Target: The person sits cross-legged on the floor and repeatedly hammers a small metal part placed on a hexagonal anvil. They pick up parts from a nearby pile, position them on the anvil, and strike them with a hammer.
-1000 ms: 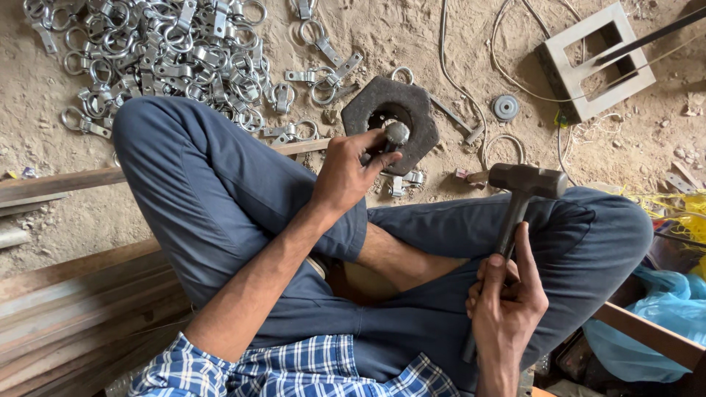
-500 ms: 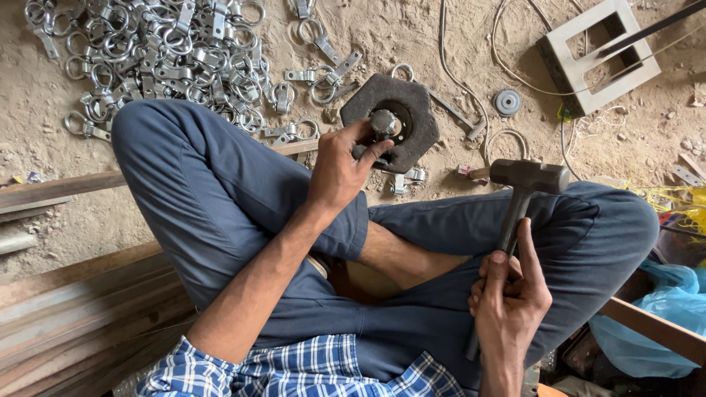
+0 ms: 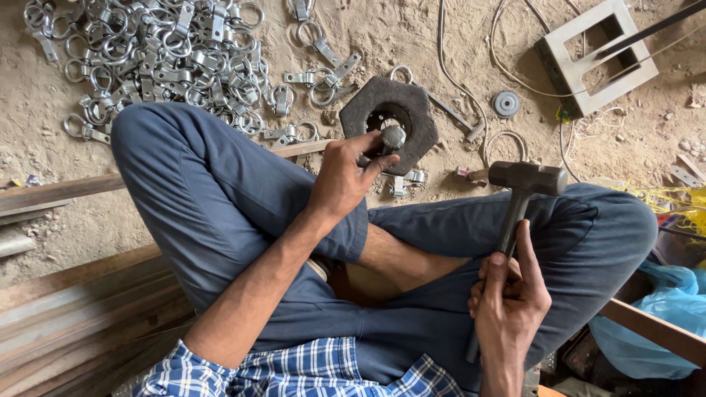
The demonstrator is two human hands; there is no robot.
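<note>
My left hand (image 3: 346,173) reaches out over my crossed legs and pinches a small round metal piece (image 3: 392,137) with its fingertips. The piece sits over the hole of a dark hexagonal metal block (image 3: 415,110) lying on the sandy floor. My right hand (image 3: 509,298) grips the handle of a hammer (image 3: 523,178), whose dark head is raised above my right knee, to the right of the block.
A heap of several silver ring-and-strap metal parts (image 3: 169,55) covers the floor at the upper left. A grey hollow block (image 3: 597,53), wires and a small disc (image 3: 506,104) lie at the upper right. Wooden planks (image 3: 66,294) run at the left; a blue plastic bag (image 3: 654,323) is lower right.
My left hand has set the small metal piece down onto the block's hole and shifted its fingers. The hammer stays raised, almost still.
</note>
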